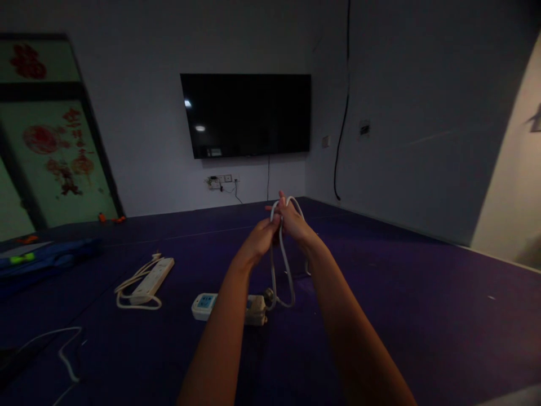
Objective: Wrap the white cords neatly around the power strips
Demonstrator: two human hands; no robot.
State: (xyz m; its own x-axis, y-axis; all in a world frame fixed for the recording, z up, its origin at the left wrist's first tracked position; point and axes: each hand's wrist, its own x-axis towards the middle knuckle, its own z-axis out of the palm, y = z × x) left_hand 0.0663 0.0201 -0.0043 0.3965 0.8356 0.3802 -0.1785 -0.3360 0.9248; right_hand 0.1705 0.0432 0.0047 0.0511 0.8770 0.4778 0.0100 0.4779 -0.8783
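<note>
Both hands meet in the middle of the view, raised above the purple floor. My left hand [261, 239] is closed around a looped white power cord [286, 265]. From the other side, my right hand [295, 221] grips the same cord, and a loop of it stands up over the fingers. Down from the hands, the cord hangs to one end of a white power strip [256, 310] with a blue label [205, 301]. My left forearm hides the middle of that strip. How the fingers overlap is partly hidden.
A second power strip [154, 279], its cord folded alongside, lies to the left on the purple floor [393, 316]. Another thin white cable [63, 355] lies at the lower left. Blue fabric [54, 256] rests farther back. A television [249, 115] hangs on the wall.
</note>
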